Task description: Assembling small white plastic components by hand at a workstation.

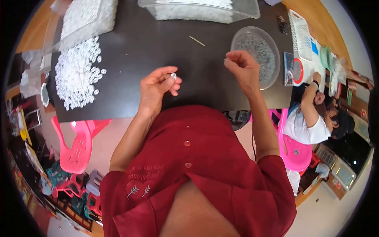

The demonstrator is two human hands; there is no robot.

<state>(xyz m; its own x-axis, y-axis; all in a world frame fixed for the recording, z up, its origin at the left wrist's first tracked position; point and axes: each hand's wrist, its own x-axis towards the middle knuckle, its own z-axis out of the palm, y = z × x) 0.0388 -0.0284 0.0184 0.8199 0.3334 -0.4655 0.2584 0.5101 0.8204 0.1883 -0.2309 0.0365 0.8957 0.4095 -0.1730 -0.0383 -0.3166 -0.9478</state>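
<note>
Between thumb and fingers, my left hand [158, 85] pinches a small white ring-shaped plastic piece [173, 75] above the dark table. My right hand [244, 69] is raised at the near left rim of a round clear tub [277, 63]. Its thumb and forefinger are pressed together, and whatever is at the tips is too small to name. Many tiny grey metal-looking parts [262, 55] lie inside that tub. To the left, a heap of white oval plastic pieces [75, 79] spreads over the tabletop.
A tipped clear bin [89, 19] of white pieces stands behind the heap; another clear bin [205, 12] is at the far middle. A thin stick [197, 41] lies between. On the right are a white perforated basket [301, 35] and a co-worker [312, 122] beside pink chairs.
</note>
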